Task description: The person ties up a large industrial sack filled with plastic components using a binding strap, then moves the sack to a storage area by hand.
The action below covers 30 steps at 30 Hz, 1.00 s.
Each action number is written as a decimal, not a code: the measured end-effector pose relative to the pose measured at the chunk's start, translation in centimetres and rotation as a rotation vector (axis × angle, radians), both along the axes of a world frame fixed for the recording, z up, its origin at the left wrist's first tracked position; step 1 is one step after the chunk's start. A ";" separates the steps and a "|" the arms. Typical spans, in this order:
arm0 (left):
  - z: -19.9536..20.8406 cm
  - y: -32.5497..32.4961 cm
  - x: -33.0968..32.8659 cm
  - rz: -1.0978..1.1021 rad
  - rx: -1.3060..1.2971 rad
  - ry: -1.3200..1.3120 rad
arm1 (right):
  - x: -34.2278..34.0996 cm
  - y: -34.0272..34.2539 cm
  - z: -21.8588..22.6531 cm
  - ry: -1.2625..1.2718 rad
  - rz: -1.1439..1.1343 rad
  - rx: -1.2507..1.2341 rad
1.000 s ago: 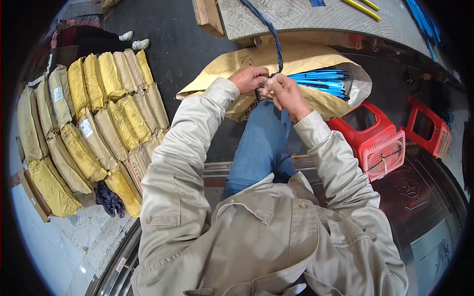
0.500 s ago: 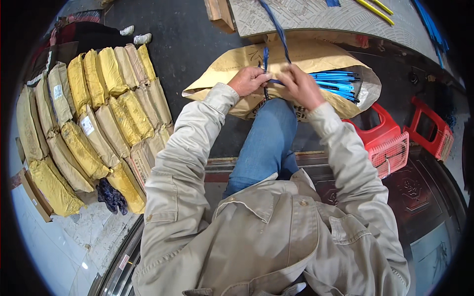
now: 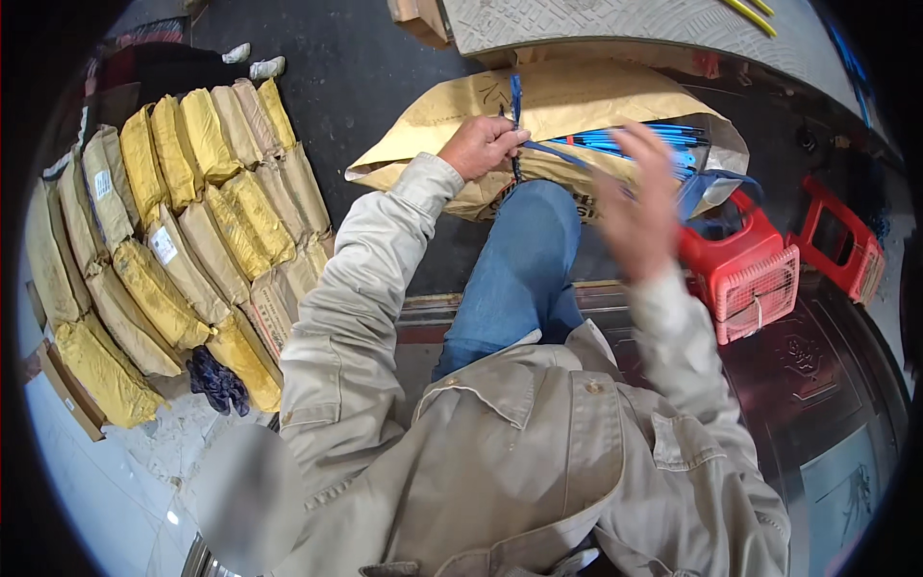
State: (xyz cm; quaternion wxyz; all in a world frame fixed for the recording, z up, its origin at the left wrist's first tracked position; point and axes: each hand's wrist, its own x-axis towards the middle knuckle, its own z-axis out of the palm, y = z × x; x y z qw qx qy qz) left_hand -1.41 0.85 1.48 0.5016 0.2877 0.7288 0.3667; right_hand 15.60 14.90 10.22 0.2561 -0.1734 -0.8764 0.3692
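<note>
A tan paper sack (image 3: 423, 130) lies across in front of me, with blue black-tipped rods (image 3: 663, 137) showing at its open right end. A blue strap (image 3: 515, 99) runs round the sack's middle. My left hand (image 3: 481, 147) is closed on the strap at the sack's top, thumb and forefinger pinched. From there a length of strap stretches right, towards my right hand (image 3: 639, 212), and appears again beyond it. That hand is smeared by motion over the sack's right half, so its grip cannot be made out. My bent knee (image 3: 538, 216) presses against the sack's near side.
Many filled tan and yellow sacks (image 3: 216, 139) lie in rows at left, beside a dark crumpled bag (image 3: 217, 381). Two red plastic stools (image 3: 735, 245) stand at right. A patterned grey tabletop (image 3: 596, 24) lies beyond the sack. Another person's shoes (image 3: 267, 68) show at far left.
My right hand has drawn away from my left, to the right and nearer me. The strap's loose length now trails to the right instead of up across the table. My left hand stays on it.
</note>
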 end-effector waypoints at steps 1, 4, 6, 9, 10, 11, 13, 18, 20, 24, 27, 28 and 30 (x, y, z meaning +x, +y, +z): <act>0.1 0.1 0.0 -0.024 -0.020 0.024 | -2.2 -1.9 -2.0 -0.062 0.042 -0.137; -1.8 0.6 0.3 -0.048 0.058 0.108 | -4.5 -4.2 -8.1 -0.169 -0.015 -0.334; -1.9 -0.3 0.4 -0.036 0.071 0.145 | -4.4 -4.9 -9.3 -0.177 -0.058 -0.485; -0.6 0.3 0.4 0.037 0.111 0.221 | -4.5 -4.7 -10.6 -0.156 -0.082 -0.778; -0.4 0.5 0.5 0.042 0.110 0.216 | -4.5 -4.4 -11.1 -0.119 -0.088 -0.996; -0.2 0.4 0.5 0.055 0.108 0.196 | -4.8 -4.5 -10.9 -0.077 -0.093 -1.218; 0.1 0.2 0.6 0.077 0.106 0.155 | -5.1 -4.7 -10.5 -0.066 -0.101 -1.220; -0.4 -0.3 0.8 0.158 0.141 0.089 | -5.2 -4.0 -10.8 -0.091 -0.075 -1.253; -0.3 -0.9 0.9 0.174 0.244 0.097 | -4.9 -3.9 -11.1 -0.118 -0.051 -1.273; 0.9 -0.7 1.2 0.095 0.231 0.333 | -4.5 -4.0 -11.1 -0.215 -0.052 -1.120; 0.4 -0.9 1.5 0.020 0.221 0.542 | -4.8 -3.6 -11.1 -0.288 -0.082 -0.895; 0.1 -1.0 1.7 -0.013 0.242 0.634 | -4.9 -3.7 -11.2 -0.289 -0.083 -0.894; -0.4 -1.3 1.9 -0.045 0.266 0.725 | -5.1 -3.9 -11.5 -0.266 -0.123 -0.886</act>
